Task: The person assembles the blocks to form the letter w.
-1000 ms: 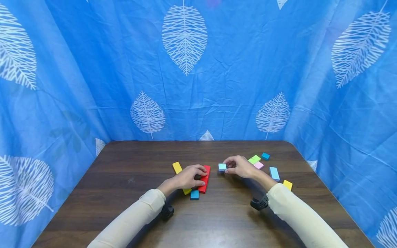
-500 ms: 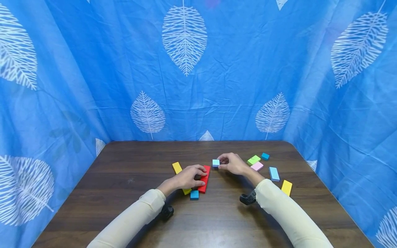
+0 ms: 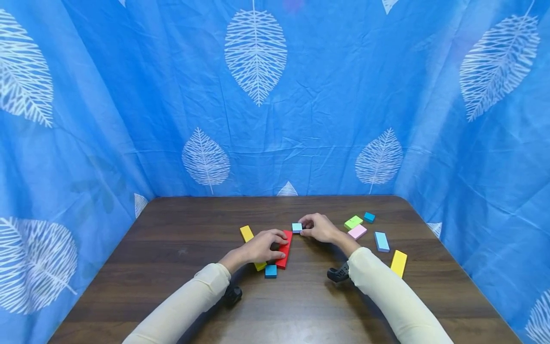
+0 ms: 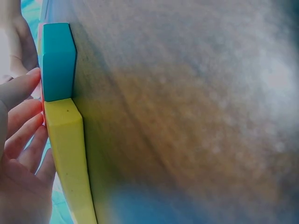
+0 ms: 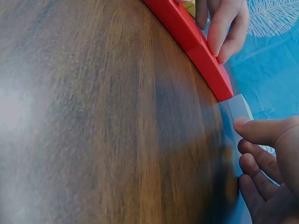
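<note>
My left hand (image 3: 261, 246) lies over the red block strip (image 3: 284, 259), its thumb and fingertips resting on it. A crosswise line shows in the strip (image 5: 212, 70) in the right wrist view. Along the left of it slants a long yellow block (image 3: 246, 233), partly under the left hand. At their near end sits a teal block (image 3: 270, 271), which touches the yellow block (image 4: 67, 154) in the left wrist view. My right hand (image 3: 321, 229) pinches a pale blue block (image 3: 297, 228) between thumb and fingers, at the far end of the red strip.
Right of my right hand lie a green block (image 3: 353, 222), a pink block (image 3: 357, 232), a small teal block (image 3: 369, 217), a light blue block (image 3: 381, 241) and a yellow block (image 3: 398, 263). Behind the wooden table (image 3: 206, 212) hangs a blue leaf-patterned curtain (image 3: 322, 119).
My right hand has carried the pale blue block leftward to the far end of the red strip, slowing in the last half second. The left hand keeps its place.
</note>
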Demonstrator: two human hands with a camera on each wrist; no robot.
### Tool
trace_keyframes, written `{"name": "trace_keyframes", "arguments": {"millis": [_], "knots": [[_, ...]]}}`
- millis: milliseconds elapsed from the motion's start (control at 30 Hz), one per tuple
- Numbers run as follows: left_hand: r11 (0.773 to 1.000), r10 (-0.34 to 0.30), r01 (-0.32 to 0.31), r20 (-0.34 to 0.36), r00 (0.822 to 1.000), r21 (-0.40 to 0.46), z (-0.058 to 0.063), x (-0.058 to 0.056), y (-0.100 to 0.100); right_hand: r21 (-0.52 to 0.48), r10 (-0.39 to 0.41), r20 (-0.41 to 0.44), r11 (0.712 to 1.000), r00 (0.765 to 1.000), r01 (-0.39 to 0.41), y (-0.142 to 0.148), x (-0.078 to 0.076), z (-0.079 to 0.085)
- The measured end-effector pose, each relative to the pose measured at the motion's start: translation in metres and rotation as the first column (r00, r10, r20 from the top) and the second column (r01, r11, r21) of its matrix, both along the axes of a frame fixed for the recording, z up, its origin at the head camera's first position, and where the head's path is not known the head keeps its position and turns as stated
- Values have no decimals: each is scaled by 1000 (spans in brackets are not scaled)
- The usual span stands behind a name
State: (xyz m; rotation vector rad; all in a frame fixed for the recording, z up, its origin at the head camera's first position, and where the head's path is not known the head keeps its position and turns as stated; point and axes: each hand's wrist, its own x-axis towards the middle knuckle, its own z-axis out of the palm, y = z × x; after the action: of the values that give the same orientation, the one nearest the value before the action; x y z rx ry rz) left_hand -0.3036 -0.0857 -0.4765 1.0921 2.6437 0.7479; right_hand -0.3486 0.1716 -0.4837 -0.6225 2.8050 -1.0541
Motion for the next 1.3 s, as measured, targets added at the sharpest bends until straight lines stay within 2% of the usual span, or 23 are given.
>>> {"name": "trace_keyframes", "arguments": {"millis": [400, 1000, 1100, 1300], "knots": [[1000, -5, 5, -6, 1000, -6, 2, 0, 2, 51, 5, -43, 999, 999, -3, -3, -5, -6], [1000, -2, 2, 0, 1000, 4, 1, 0, 1, 90, 29, -15, 996, 999, -27, -1, -6, -4], [1000, 1, -1, 10, 1000, 7, 0, 0, 0, 82, 30, -13, 996, 999, -28, 3, -5, -2], [1000, -9, 9, -14, 1000, -4, -1, -1, 2, 59, 24, -41, 998, 999, -21, 21, 0, 9]]}}
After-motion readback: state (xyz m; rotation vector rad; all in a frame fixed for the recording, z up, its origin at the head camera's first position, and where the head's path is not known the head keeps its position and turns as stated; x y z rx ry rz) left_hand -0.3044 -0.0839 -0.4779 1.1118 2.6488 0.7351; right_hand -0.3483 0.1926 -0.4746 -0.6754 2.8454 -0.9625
